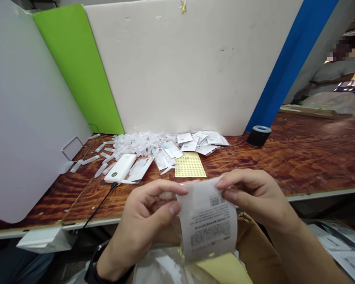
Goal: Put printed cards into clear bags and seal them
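Note:
In front of the table's edge I hold up a clear plastic packet with a white printed card (208, 227); its text is upside down and a barcode shows near the top. My left hand (149, 219) pinches the upper left corner between thumb and forefinger. At the upper right corner, my right hand (251, 195) is closed on the same packet. Beyond the hands lies a yellow sheet of small round stickers (191, 165). Several similar packets (202, 142) are piled behind that sheet. To their left spreads a heap of small translucent white plastic pieces (139, 142).
A white power bank (120, 168) with a black cable lies left on the wooden table (307, 157). A black roll (258, 136) stands right, by the blue panel (292, 63). Below my hands is a cardboard box (254, 252) with clear bags. A person is at far right.

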Demonstrator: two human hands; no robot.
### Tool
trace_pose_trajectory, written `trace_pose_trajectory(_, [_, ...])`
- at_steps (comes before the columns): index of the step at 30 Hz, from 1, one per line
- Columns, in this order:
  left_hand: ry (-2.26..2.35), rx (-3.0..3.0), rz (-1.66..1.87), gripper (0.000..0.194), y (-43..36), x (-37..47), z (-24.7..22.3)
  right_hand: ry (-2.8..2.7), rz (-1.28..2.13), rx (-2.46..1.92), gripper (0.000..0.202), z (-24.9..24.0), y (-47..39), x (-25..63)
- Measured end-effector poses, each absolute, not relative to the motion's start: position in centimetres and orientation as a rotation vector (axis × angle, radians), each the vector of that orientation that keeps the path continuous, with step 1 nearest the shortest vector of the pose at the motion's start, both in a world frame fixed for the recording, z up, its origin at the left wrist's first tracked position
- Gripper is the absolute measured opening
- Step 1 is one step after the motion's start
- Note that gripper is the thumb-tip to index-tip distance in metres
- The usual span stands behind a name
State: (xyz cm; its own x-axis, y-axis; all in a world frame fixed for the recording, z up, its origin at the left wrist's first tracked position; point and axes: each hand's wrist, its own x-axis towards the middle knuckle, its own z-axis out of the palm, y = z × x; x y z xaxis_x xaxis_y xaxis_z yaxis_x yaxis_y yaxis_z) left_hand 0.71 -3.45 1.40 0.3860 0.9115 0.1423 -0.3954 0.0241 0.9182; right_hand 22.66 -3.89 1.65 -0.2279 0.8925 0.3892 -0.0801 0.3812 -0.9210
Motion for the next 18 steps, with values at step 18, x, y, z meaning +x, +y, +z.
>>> trace_pose_trajectory(18, [0.643, 0.906, 1.181, 0.019, -2.6, 1.4, 1.5, -1.058, 1.375, -0.85, 0.018, 1.1, -3.2, 19.9])
